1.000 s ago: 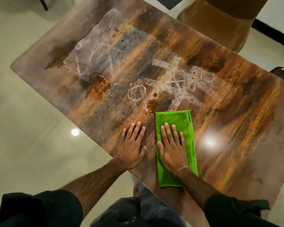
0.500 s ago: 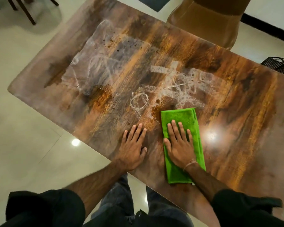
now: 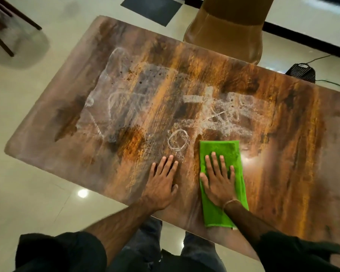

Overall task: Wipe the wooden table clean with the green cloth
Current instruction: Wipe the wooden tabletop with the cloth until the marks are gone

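We judge the green cloth (image 3: 225,152) soft and light, best pressed mid-fold by our flat, uncurled right grip (image 3: 218,183); the left grip (image 3: 161,185) lies flat beside it, holding nothing.

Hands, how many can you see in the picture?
2. The left hand lies flat on the bare wooden table near its front edge. The right hand presses flat on the green cloth just beside it. No other hand shows.

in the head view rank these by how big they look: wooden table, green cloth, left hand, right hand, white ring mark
1. wooden table
2. green cloth
3. left hand and right hand: they look about alike, so not ranked
4. white ring mark
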